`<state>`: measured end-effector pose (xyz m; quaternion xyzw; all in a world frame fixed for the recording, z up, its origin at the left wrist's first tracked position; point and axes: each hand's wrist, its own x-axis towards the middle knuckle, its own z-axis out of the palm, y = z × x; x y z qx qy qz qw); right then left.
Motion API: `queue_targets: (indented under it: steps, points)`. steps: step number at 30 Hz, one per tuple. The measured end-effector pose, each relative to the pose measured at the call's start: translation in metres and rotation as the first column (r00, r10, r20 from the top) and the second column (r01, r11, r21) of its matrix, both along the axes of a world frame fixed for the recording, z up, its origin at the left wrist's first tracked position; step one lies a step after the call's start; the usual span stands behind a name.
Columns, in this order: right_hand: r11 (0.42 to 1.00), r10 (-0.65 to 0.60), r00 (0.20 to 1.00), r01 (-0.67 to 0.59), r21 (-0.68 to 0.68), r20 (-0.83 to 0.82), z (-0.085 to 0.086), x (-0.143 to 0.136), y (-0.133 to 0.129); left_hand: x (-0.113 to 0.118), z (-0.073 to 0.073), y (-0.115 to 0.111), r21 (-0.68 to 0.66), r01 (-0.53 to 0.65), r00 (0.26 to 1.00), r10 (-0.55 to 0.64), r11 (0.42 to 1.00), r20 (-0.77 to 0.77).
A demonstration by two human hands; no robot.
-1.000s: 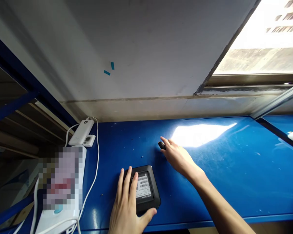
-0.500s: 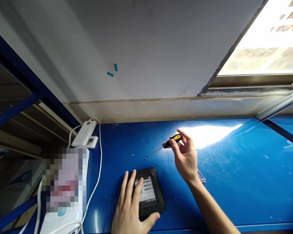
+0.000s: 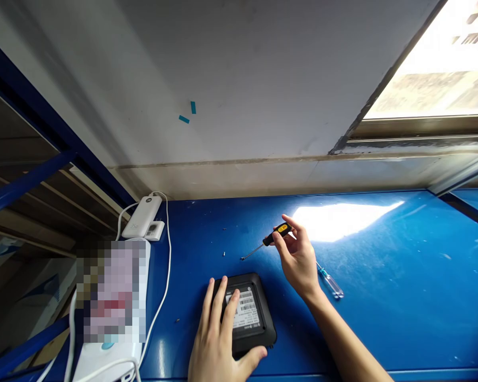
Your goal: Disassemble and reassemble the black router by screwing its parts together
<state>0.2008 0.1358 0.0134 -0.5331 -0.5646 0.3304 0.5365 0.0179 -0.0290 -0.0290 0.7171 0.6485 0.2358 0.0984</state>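
Note:
My right hand [image 3: 297,254] grips the black and yellow handle of a screwdriver [image 3: 278,233], whose thin shaft slants down to the left. The tip is at a small screw [image 3: 242,258] on the blue tabletop; whether the screw clings to it I cannot tell. My left hand [image 3: 219,329] lies with fingers spread over a black, square-cornered device [image 3: 265,323] with a white barcode label. Its fingertips reach the device's far edge and label, and the thumb rests along the near side. Another small screw [image 3: 223,253] stands a little left of the screwdriver tip.
A clear-handled screwdriver [image 3: 331,282] lies right of my right wrist. More tiny screws [image 3: 177,320] are scattered at left. A white power bank [image 3: 142,216], a white cable [image 3: 168,265] and a blurred-out item on a white box line the left edge. A wall [image 3: 242,175] closes the back.
My right hand has moved slightly left, bringing the screwdriver tip onto the small screw and uncovering more of the clear-handled screwdriver. My left hand stays on the device. The view has shifted a little.

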Motion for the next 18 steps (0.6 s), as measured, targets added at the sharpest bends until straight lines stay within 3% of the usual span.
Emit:
queue_targets:
  steps: [9, 18]
  points:
    - [1.000, 0.014, 0.999, -0.015, -0.017, -0.047, -0.0037, 0.0001, 0.0013, -0.0022, -0.0011, 0.0010, 0.024, 0.014, 1.000, -0.014, 1.000, -0.001]
    - [0.996, 0.046, 0.982, -0.058, -0.065, -0.181, 0.0034, 0.0090, -0.0016, -0.0017, -0.0007, 0.0014, 0.031, 0.011, 1.000, -0.011, 0.999, -0.010]
